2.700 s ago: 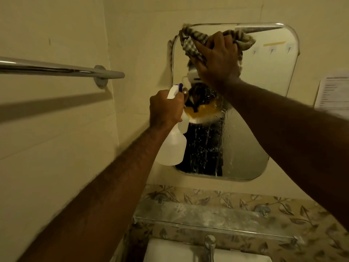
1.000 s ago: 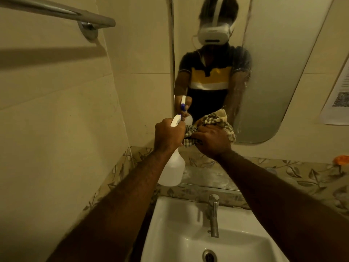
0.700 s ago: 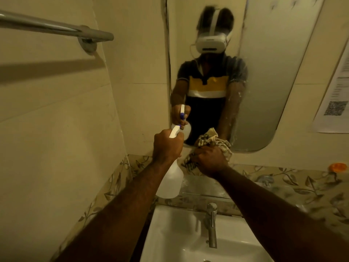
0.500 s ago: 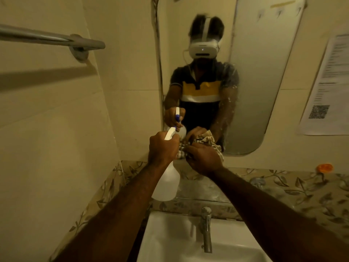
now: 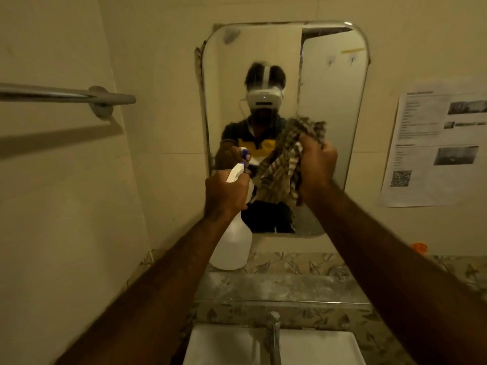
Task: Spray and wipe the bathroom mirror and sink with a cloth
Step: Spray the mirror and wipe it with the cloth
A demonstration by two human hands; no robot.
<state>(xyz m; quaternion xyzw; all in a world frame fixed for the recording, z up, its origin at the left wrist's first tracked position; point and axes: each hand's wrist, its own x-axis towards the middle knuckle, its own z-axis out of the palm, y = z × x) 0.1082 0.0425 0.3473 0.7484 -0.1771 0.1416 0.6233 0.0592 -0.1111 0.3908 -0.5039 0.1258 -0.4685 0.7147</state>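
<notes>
Head view, dim yellow light. Left hand [image 5: 226,196] wrapped round the neck of a white spray bottle [image 5: 232,248], fingers curled at the trigger, nozzle pointing away toward the mirror [image 5: 332,101]. Bottle body hangs below that hand, upright, off the ledge. Right hand [image 5: 317,164] just right of the left one and a bit higher, clenched on a bunched checked cloth [image 5: 282,175]. Cloth spills out to the left of the right hand and hangs down between the two hands, close to the bottle's head. Cloth looks held in front of the lower half of the glass; contact with the glass hard to tell at this angle. Beyond both hands the mirror reflects the person with bottle and cloth. Below the hands: a grey shelf [image 5: 276,285], then a metal tap [image 5: 274,335] and white sink [image 5: 226,346]. Far left of the left hand, a towel rail [image 5: 66,94] on the wall. Right of the right hand, a printed notice [image 5: 434,148] on the wall, a small orange thing [image 5: 419,248] below it.
</notes>
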